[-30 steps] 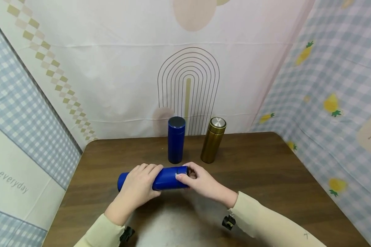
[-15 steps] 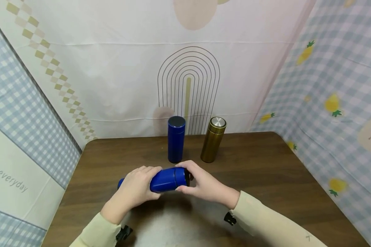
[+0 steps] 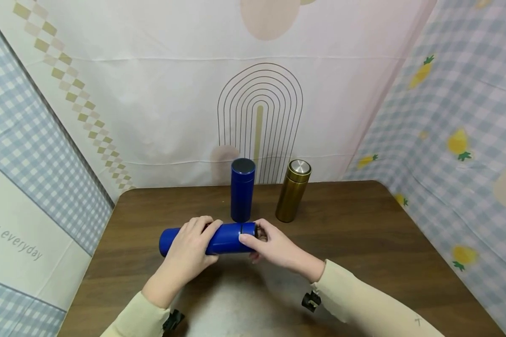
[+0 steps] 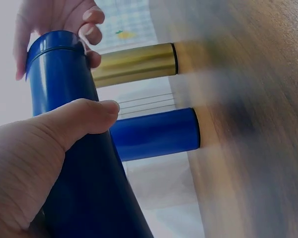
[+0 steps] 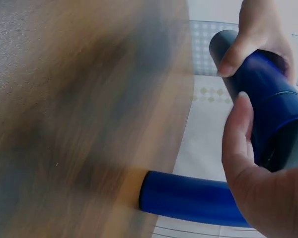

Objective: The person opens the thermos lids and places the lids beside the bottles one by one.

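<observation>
A blue thermos (image 3: pixel 227 238) lies sideways between my two hands, raised over the table. My left hand (image 3: pixel 191 243) wraps round its body, the thumb (image 4: pixel 84 119) lying across the side in the left wrist view. With thumb and fingers, my right hand (image 3: pixel 274 245) grips the lid end (image 4: pixel 57 44), where a thin seam rings the bottle. In the right wrist view the dark top of the lid (image 5: pixel 290 146) faces the camera. Behind the held bottle, a second blue thermos (image 3: pixel 242 192) with a dark lid stands upright.
A gold thermos (image 3: pixel 293 192) with a silver-topped lid stands to the right of the upright blue one. Both stand on the brown wooden table (image 3: pixel 354 248) near its back edge. A white printed cloth (image 3: pixel 173 117) hangs behind, and checked cloths (image 3: pixel 442 187) hang at the sides.
My right hand's fingers have shifted around the lid end and back, with the thumb now on its near side. The held thermos tilted slightly, then levelled. The standing bottles have not moved.
</observation>
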A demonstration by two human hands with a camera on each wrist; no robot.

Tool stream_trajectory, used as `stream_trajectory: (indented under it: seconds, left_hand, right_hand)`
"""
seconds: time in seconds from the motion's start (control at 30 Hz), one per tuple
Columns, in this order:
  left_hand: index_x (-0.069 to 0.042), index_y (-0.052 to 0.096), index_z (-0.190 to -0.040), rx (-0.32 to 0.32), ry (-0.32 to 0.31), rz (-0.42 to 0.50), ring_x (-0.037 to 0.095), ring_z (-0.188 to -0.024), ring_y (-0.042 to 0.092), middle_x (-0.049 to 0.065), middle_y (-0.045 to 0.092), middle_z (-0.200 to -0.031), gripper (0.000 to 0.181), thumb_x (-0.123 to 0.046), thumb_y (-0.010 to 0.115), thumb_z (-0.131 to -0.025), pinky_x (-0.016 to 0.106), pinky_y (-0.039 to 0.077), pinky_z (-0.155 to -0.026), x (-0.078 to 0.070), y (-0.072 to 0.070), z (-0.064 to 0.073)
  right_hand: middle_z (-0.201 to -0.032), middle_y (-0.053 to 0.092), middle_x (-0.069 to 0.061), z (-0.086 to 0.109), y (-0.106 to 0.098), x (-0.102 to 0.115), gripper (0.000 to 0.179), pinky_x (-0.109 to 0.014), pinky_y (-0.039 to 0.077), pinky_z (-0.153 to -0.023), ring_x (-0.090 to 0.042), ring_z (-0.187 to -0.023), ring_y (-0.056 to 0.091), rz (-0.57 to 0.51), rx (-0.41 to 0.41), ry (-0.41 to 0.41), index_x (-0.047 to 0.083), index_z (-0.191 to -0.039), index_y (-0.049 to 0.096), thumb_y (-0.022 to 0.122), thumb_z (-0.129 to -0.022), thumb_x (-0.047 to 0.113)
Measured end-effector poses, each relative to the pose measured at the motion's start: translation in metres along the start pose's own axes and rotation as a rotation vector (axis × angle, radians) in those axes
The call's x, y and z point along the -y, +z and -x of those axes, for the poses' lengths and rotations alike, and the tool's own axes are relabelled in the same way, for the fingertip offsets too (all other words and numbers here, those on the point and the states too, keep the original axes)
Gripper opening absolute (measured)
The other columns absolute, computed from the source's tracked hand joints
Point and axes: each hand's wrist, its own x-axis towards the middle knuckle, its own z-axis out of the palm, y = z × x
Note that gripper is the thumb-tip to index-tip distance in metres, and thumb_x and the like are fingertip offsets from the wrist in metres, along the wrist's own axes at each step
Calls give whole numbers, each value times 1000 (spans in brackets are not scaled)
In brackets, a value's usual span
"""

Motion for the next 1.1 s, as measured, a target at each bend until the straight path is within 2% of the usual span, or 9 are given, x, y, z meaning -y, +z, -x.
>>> stream_trajectory:
  seconds: [0.17,0.27,0.47,0.6,0.73,0.87,0.97,1.1]
  left_hand:
    - [-11,57,-128,-11,7,-6,29,-103,52,9,56,-112,77,-31,89,-62,48,46,-90,0,1,0]
    - [-10,58,-127,-9,7,0,28,-102,53,7,57,-110,76,-31,89,-60,47,47,-88,2,2,1]
    - [-11,59,-126,21,-18,54,26,-101,53,4,57,-109,74,-31,88,-60,44,47,-88,2,3,4]
    - [-12,59,-126,43,-52,98,25,-102,52,4,57,-111,73,-30,88,-61,44,46,-90,2,3,5]
    - [-11,59,-126,38,-65,112,25,-101,52,5,56,-111,74,-29,88,-60,44,45,-89,1,2,6]
    - [-10,58,-127,20,-46,92,27,-102,53,7,56,-112,74,-26,88,-61,45,45,-90,-1,2,5]
    - [-10,57,-128,15,-26,72,29,-105,52,9,55,-114,76,-25,89,-61,47,44,-92,-2,2,5]
    - [-10,56,-130,14,-13,59,30,-107,52,10,55,-116,78,-25,90,-61,49,44,-93,-3,1,5]
  right_hand:
    - [-102,62,-10,0,-2,-2,51,-37,55,-66,-29,-80,65,79,-7,-54,15,-126,49,65,-90,46]
    - [-107,59,-6,0,-4,-3,52,-34,54,-70,-22,-85,62,157,-4,-128,21,-128,47,68,-87,45]
    - [-119,51,2,2,-6,-6,62,-29,54,-73,-16,-93,57,396,-8,-330,27,-135,41,75,-85,34]
    - [-124,46,4,4,-4,-4,68,-26,53,-74,-13,-98,55,458,-23,-384,26,-141,37,76,-84,30]
    - [-127,48,3,5,-3,-3,70,-29,52,-79,-15,-99,56,364,-84,-311,25,-142,37,73,-85,42]
    - [-113,57,-2,4,-1,2,54,-33,52,-76,-15,-91,59,290,-165,-158,21,-130,47,60,-90,54]
    - [-97,59,-6,3,-1,4,51,-35,53,-65,-20,-78,62,286,-148,-68,18,-120,51,52,-92,60]
    - [-85,57,-8,4,-1,2,48,-36,53,-57,-27,-65,62,253,-86,-39,21,-116,52,54,-90,61]
